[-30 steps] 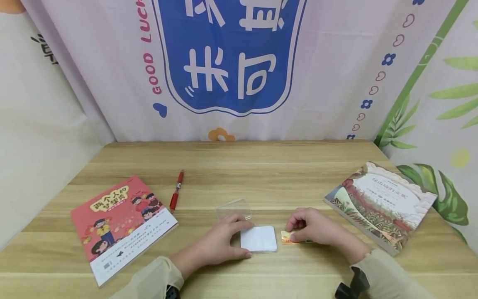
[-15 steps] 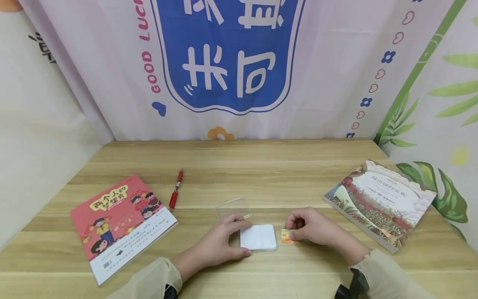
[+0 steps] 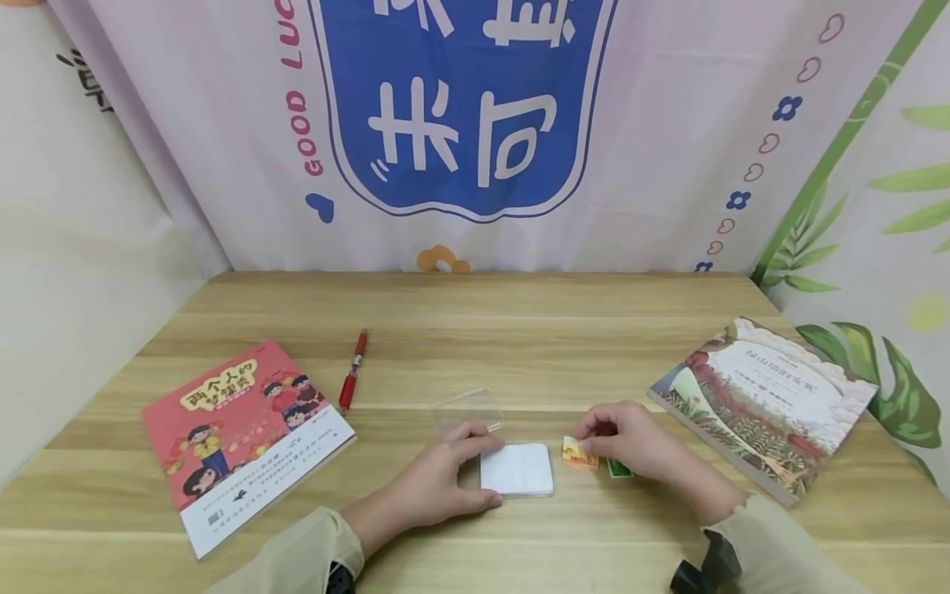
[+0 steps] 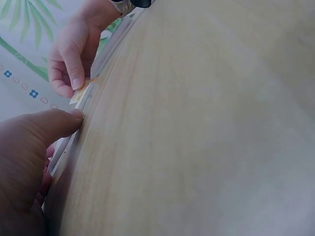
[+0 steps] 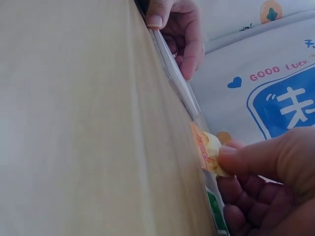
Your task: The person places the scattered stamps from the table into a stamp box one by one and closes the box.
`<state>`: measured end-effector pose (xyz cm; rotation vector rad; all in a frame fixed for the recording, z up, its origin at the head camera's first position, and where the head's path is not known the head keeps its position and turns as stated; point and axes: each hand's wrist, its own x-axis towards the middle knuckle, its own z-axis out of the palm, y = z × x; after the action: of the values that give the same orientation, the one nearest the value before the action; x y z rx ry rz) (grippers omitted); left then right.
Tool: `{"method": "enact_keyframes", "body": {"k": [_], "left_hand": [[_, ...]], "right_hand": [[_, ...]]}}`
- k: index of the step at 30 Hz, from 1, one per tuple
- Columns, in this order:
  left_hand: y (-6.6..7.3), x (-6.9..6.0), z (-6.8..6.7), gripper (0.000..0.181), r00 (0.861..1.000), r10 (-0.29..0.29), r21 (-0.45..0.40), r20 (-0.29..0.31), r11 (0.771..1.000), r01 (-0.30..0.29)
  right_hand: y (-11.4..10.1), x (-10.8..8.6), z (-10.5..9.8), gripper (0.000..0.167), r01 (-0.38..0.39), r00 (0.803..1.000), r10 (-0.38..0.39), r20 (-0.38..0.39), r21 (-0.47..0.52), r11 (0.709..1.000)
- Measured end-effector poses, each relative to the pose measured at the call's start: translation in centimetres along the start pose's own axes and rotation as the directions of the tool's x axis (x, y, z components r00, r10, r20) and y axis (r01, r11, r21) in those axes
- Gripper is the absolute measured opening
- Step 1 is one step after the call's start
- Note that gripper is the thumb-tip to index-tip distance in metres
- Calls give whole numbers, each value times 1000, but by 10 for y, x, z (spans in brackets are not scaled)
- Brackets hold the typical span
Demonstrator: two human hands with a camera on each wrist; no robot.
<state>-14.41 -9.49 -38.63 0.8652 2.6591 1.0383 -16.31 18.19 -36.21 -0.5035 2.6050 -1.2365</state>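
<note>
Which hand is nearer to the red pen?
Left. The left hand lies closer to the person than the red pen and somewhat right of it; the right hand pinches an orange card, much farther right.

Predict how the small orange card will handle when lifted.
The orange card probably weighs very little, being small and thin. It seems fairly stiff: its free end juts past the right hand without visible sagging.

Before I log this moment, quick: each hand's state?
Left hand: holding the flat white rectangular block by its edge.
Right hand: pinching the small orange-and-yellow printed card.
</note>
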Motion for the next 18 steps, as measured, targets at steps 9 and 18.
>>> {"method": "enact_keyframes", "body": {"k": [9, 18], "left_hand": [[2, -1, -1, 52, 1000, 1, 8, -3, 1000, -1], [3, -2, 0, 51, 999, 27, 23, -24, 999, -27]], "right_hand": [[-4, 3, -7, 8, -30, 999, 27, 27, 94, 995], [-5, 5, -5, 16, -39, 998, 28, 51, 240, 970]]}}
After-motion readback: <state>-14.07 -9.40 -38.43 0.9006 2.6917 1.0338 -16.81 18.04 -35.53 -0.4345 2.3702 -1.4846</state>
